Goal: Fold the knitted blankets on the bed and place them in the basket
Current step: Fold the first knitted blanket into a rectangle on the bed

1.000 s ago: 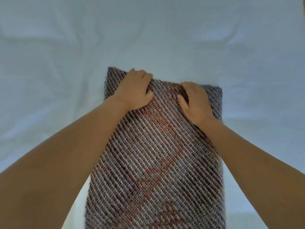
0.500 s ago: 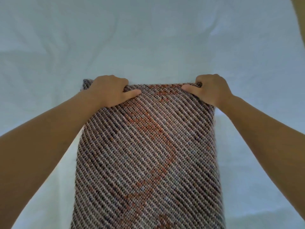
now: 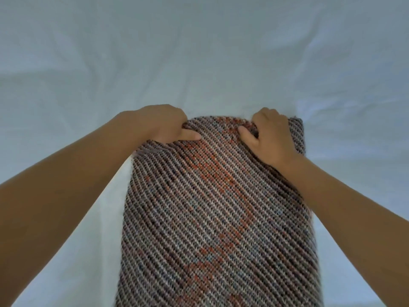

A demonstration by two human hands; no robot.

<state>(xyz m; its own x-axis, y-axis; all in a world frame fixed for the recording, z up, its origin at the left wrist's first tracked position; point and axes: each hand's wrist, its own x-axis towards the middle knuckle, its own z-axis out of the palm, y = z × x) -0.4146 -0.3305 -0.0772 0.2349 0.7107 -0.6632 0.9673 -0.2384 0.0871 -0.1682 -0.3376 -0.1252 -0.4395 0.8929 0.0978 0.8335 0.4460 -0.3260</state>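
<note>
Knitted grey-and-rust blanket (image 3: 221, 218) lies as a long strip, lower centre, on the bed (image 3: 199, 52). The left hand (image 3: 163, 125) and right hand (image 3: 270, 138) both grip its far edge, mid-fold. Next, I'd judge, that edge comes toward the near end.

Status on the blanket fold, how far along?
Done: the knitted blanket lies as a narrow strip on the white bedsheet, so it looks folded lengthwise already. In hand: the left hand and right hand each grip its far edge, thumbs on top. Left: the crosswise folds, then the basket, which is out of view; no other blankets show.
</note>
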